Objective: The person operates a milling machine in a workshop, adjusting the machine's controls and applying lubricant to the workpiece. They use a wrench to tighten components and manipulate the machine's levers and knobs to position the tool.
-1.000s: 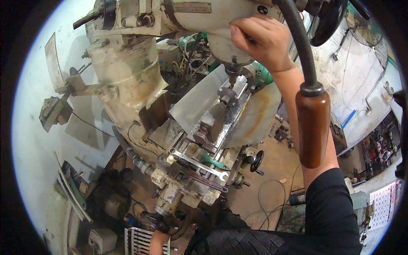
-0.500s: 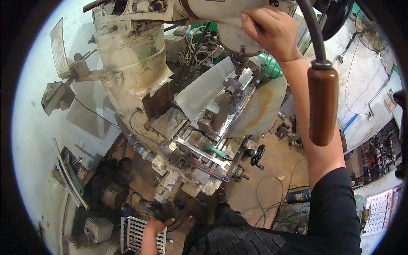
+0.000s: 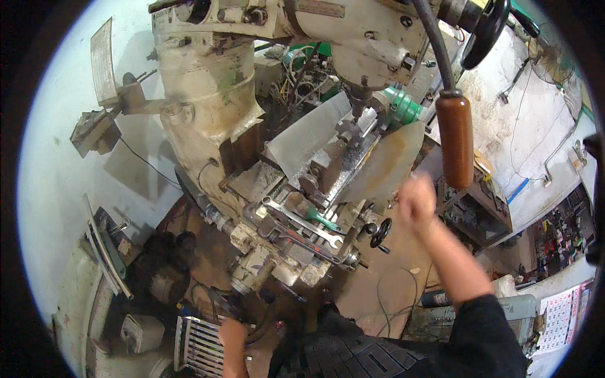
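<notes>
My right hand (image 3: 417, 200) is in mid-air, right of the curved metal sheet (image 3: 384, 164) and below the brown handle of a lever (image 3: 455, 142). Motion smears its fingers; they look curled, but what they hold, if anything, cannot be made out. Low down, my left hand (image 3: 233, 332) is closed beside the dark crank parts under the milling machine's table, above a slatted metal rack (image 3: 200, 343); its grip is hidden. Under the spindle (image 3: 362, 94) a metal workpiece (image 3: 346, 131) sits on the chip-strewn vise (image 3: 328, 165).
An open-end wrench (image 3: 302, 222), a green-handled brush (image 3: 321, 219) and a red-marked wrench (image 3: 299, 242) lie at the table's near end. A black handwheel (image 3: 380, 233) sticks out to the right. A cable (image 3: 384, 296) loops over the floor. The machine column (image 3: 208, 94) stands at left.
My right hand has left the machine head and come down toward the right of the metal sheet. My left hand remains low, near the crank parts. The view has shifted slightly.
</notes>
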`<state>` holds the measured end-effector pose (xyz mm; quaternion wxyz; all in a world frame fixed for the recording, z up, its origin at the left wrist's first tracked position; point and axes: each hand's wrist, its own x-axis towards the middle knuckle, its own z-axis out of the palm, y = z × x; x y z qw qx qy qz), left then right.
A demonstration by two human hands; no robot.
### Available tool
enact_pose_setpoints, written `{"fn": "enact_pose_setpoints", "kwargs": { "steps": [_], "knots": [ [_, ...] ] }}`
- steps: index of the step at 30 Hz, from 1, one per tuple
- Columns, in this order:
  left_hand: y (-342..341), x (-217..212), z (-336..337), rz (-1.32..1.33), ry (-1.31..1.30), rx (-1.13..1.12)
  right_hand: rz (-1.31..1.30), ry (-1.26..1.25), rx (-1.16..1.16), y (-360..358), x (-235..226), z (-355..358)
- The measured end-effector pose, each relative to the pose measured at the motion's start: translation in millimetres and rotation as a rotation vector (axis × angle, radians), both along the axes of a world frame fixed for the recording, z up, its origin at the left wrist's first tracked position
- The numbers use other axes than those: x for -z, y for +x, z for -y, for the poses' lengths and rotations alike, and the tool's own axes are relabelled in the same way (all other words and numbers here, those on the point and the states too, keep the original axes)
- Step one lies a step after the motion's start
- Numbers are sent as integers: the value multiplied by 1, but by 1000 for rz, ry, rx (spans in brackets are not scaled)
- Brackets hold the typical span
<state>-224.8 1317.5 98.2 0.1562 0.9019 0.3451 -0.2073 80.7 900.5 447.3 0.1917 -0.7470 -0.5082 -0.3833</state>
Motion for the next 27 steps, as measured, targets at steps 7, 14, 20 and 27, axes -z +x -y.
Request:
{"fn": "enact_pose_setpoints", "kwargs": {
  "steps": [7, 14, 20, 27],
  "knots": [
    [67, 33, -97, 13, -41, -110, -1410, -588, 644, -191, 359, 150],
    [-2, 36, -37, 309, -179, 380, -2147, -794, 619, -355, 504, 313],
    [75, 68, -94, -23, -104, 101, -2023, -473, 430, -342, 507, 280],
    [23, -7, -69, 38, -222, 132, -1958, 458, 716, -246, 419, 173]
  ]
}}
